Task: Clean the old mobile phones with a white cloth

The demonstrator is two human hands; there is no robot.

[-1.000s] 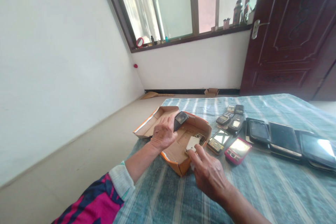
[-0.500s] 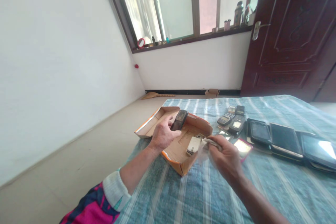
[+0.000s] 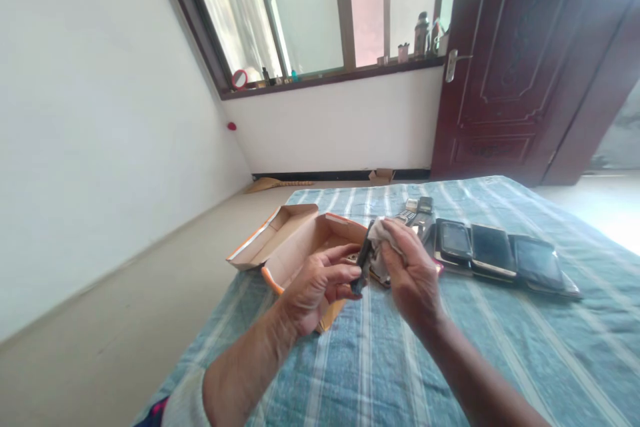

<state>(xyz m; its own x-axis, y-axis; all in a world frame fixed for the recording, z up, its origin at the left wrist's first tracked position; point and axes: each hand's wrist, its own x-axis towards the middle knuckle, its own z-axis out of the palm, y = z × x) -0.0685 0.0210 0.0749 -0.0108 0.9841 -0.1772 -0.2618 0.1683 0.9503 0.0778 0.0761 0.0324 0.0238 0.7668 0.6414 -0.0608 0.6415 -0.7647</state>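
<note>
Phone (image 3: 363, 260), dark, held up edge-on, near right end of open cardboard box (image 3: 294, 255). Left hand (image 3: 311, 288) pinches phone's lower end. Right hand (image 3: 415, 275) pinches crumpled cloth (image 3: 382, 240), against phone's right face. Box sits on striped sheet (image 3: 380, 360), lid (image 3: 270, 235) to left. More phones (image 3: 493, 251) lie on sheet, right side. Beyond: window (image 3: 300, 13), red-brown door (image 3: 510, 73).

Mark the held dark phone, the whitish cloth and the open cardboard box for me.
Dark phone (image 3: 365, 256), head view: side edge, mid-length.
Whitish cloth (image 3: 379, 239), head view: crumpled middle.
Open cardboard box (image 3: 294, 253), head view: bare inside surface.
</note>
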